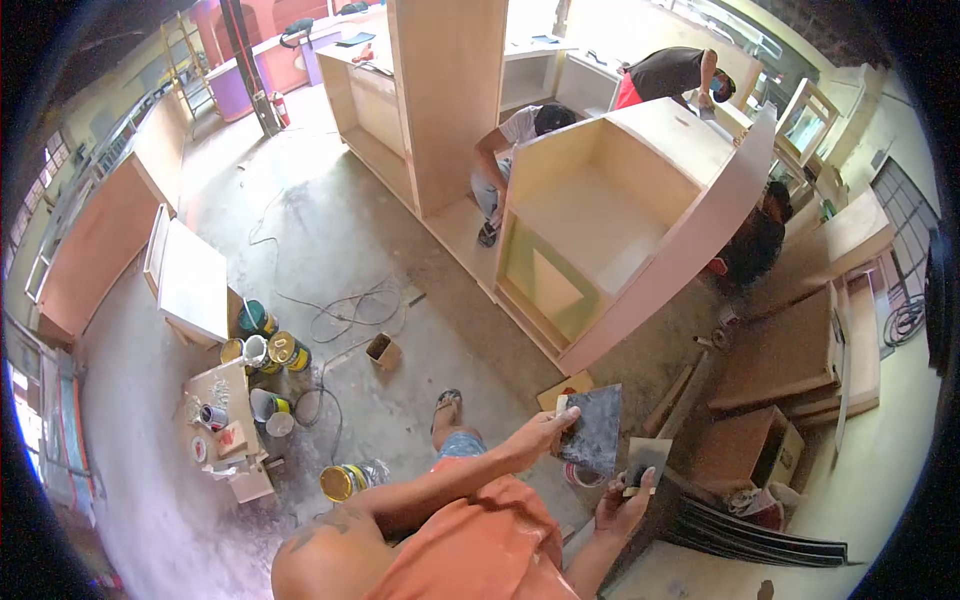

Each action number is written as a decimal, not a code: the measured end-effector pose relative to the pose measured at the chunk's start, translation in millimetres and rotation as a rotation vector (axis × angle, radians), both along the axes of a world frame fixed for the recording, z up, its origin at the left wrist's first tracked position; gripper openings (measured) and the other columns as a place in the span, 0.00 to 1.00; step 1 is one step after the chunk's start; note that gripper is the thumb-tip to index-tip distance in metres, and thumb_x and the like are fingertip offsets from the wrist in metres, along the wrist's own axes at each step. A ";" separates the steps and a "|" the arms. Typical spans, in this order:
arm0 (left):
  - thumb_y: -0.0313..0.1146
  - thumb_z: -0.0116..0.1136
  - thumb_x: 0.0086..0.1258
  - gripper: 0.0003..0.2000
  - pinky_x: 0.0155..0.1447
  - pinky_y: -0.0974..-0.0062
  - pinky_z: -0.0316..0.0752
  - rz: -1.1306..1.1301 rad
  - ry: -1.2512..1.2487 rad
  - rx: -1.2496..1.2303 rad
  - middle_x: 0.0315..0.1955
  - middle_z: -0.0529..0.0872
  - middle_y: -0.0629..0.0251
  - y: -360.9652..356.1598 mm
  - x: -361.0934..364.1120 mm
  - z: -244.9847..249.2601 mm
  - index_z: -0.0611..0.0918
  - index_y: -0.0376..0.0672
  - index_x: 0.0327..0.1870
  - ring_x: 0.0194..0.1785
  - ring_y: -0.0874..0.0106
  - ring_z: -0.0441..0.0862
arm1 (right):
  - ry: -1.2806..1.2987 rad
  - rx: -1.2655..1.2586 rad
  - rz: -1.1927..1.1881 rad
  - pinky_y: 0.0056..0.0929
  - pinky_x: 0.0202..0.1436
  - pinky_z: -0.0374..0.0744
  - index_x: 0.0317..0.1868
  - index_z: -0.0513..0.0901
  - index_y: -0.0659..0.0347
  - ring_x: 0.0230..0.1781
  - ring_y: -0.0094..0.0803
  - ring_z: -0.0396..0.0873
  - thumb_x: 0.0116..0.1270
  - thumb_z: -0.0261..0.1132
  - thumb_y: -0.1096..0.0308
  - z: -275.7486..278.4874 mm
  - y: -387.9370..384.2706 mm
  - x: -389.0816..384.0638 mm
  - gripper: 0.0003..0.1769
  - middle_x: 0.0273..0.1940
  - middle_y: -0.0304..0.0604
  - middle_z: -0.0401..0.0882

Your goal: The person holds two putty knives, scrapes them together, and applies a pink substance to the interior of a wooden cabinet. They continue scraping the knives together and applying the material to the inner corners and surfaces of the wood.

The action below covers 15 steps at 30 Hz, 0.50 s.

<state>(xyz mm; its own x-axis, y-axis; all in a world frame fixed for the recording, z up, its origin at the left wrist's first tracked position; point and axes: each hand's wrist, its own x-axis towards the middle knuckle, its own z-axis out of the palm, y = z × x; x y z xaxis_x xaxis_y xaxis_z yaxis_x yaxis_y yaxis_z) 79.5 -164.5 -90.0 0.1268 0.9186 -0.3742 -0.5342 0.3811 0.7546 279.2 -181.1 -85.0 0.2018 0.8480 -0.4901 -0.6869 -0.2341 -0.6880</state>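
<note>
Floor: from where I stand, dusty grey concrete (330, 225) fills the middle of the frame, with loose cables (345, 318) left of center.
Open cabinet: a pale wooden cabinet (600, 215) with an open front, upper right of center.
Tall panel: a light wood upright (447, 110), top center.
Person in orange: seen from above at the bottom center, an orange top (470, 550) and bare arms reaching right.
Other people: one crouches (520, 128) behind the open cabinet's left side; another, in a dark top (668, 75), bends at upper right.
Low table: a board (222, 388) at lower left, holding small tins and scraps.
Paint cans: several (290, 350) sit just beside the low table.
Dark plate: a flat, smeared square (597, 430), lower right of center, in the left hand.
Left hand: fingers narrow, pinched on the plate's pale edge strip (550, 430).
Right hand: just below the plate, fingers curled around a pale handle (622, 508).
Small blade: flat, grey, pointing upward from the right hand (650, 453).
</note>
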 end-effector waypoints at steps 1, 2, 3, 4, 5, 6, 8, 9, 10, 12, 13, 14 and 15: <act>0.54 0.47 0.69 0.20 0.28 0.80 0.56 -0.001 0.012 0.001 0.19 0.68 0.76 -0.7 -0.6 -1.7 0.74 0.47 0.26 0.25 0.81 0.63 | 0.064 0.020 0.053 0.21 0.14 0.70 0.42 0.72 0.57 0.18 0.25 0.74 0.63 0.62 0.56 1.2 -0.8 3.9 0.15 0.23 0.38 0.77; 0.54 0.47 0.69 0.20 0.30 0.79 0.59 -0.001 0.026 0.002 0.21 0.71 0.75 -1.4 -1.9 -3.6 0.75 0.45 0.28 0.27 0.80 0.67 | 0.002 -0.024 0.087 0.18 0.10 0.67 0.46 0.71 0.57 0.16 0.22 0.73 0.62 0.63 0.58 1.7 -4.2 4.4 0.17 0.24 0.36 0.75; 0.53 0.46 0.70 0.20 0.32 0.78 0.63 -0.002 0.041 0.003 0.22 0.74 0.75 -2.3 -2.7 -5.1 0.76 0.43 0.29 0.29 0.79 0.71 | 0.003 -0.025 0.084 0.18 0.10 0.67 0.46 0.71 0.57 0.16 0.22 0.73 0.62 0.63 0.58 12.2 -5.1 -2.0 0.17 0.24 0.36 0.75; 0.53 0.46 0.70 0.20 0.32 0.78 0.63 -0.006 0.042 0.001 0.22 0.74 0.75 -3.5 -2.5 -7.3 0.76 0.43 0.29 0.29 0.79 0.71 | -0.176 -0.048 0.221 0.18 0.09 0.66 0.45 0.71 0.57 0.16 0.21 0.72 0.62 0.63 0.59 20.0 -6.0 -6.7 0.17 0.25 0.35 0.75; 0.51 0.46 0.70 0.20 0.33 0.74 0.65 -0.028 0.308 0.043 0.23 0.77 0.68 -4.3 -1.6 -9.2 0.76 0.41 0.32 0.30 0.73 0.74 | -0.358 -0.071 0.356 0.18 0.09 0.66 0.45 0.72 0.57 0.15 0.21 0.72 0.61 0.64 0.59 27.5 -4.5 -11.7 0.16 0.27 0.34 0.75; 0.49 0.46 0.71 0.20 0.34 0.70 0.68 -0.047 0.571 0.088 0.24 0.80 0.62 -4.6 -1.4 -7.1 0.76 0.38 0.34 0.31 0.66 0.78 | -0.371 -0.076 0.338 0.18 0.09 0.66 0.43 0.73 0.56 0.16 0.20 0.72 0.60 0.65 0.60 34.6 0.6 -18.2 0.15 0.28 0.33 0.75; 0.48 0.46 0.71 0.18 0.33 0.67 0.68 -0.173 0.768 0.387 0.25 0.80 0.55 -9.6 -3.3 -3.5 0.76 0.38 0.36 0.31 0.59 0.78 | -0.357 -0.061 0.209 0.18 0.10 0.65 0.41 0.74 0.56 0.17 0.20 0.71 0.60 0.65 0.60 30.9 9.9 -9.5 0.14 0.28 0.33 0.75; 0.46 0.46 0.71 0.17 0.33 0.64 0.68 -0.301 0.959 0.685 0.27 0.80 0.48 -12.5 -4.0 0.9 0.76 0.38 0.38 0.30 0.52 0.77 | -0.338 -0.050 0.083 0.18 0.10 0.65 0.39 0.75 0.56 0.17 0.20 0.71 0.60 0.65 0.60 32.3 14.9 -6.6 0.12 0.28 0.33 0.75; 0.44 0.47 0.70 0.14 0.32 0.61 0.68 -0.383 0.933 0.709 0.31 0.77 0.44 -12.9 -4.7 5.3 0.77 0.42 0.38 0.32 0.46 0.74 | -0.384 -0.093 -0.022 0.18 0.14 0.65 0.36 0.75 0.58 0.18 0.19 0.69 0.61 0.64 0.58 42.9 18.9 -3.6 0.13 0.27 0.34 0.75; 0.46 0.45 0.71 0.17 0.33 0.63 0.69 -0.370 0.898 0.758 0.28 0.79 0.48 -15.7 -7.8 5.2 0.78 0.41 0.39 0.30 0.51 0.75 | -0.362 -0.029 -0.201 0.18 0.16 0.65 0.35 0.75 0.60 0.18 0.20 0.68 0.63 0.63 0.57 39.7 24.8 5.0 0.14 0.26 0.34 0.74; 0.48 0.43 0.72 0.20 0.34 0.65 0.69 -0.359 0.861 0.817 0.26 0.80 0.51 -16.5 -8.8 4.5 0.79 0.39 0.39 0.29 0.56 0.77 | -0.339 0.041 -0.388 0.17 0.18 0.65 0.34 0.75 0.61 0.18 0.20 0.67 0.64 0.62 0.56 36.6 28.6 9.8 0.16 0.25 0.33 0.73; 0.48 0.43 0.72 0.20 0.34 0.65 0.69 -0.364 0.859 0.814 0.26 0.80 0.51 -16.6 -7.9 1.1 0.79 0.39 0.39 0.29 0.56 0.77 | -0.382 0.097 -0.423 0.20 0.22 0.66 0.34 0.74 0.65 0.20 0.22 0.68 0.65 0.61 0.55 28.9 31.1 16.9 0.18 0.26 0.37 0.74; 0.49 0.44 0.72 0.21 0.32 0.69 0.68 -0.288 0.636 0.500 0.24 0.79 0.58 -15.9 -6.5 -0.9 0.79 0.39 0.38 0.27 0.64 0.75 | -0.385 0.092 -0.427 0.20 0.22 0.66 0.34 0.74 0.65 0.20 0.22 0.68 0.65 0.61 0.55 27.0 25.7 16.5 0.18 0.26 0.37 0.74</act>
<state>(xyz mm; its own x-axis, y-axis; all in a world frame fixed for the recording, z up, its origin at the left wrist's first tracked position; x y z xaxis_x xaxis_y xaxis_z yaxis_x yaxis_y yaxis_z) 73.0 -180.4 -90.9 0.2840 0.9587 -0.0128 0.1137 -0.0204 0.9933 295.7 -155.4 -58.0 0.6843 0.6879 -0.2421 -0.4037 0.0809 -0.9113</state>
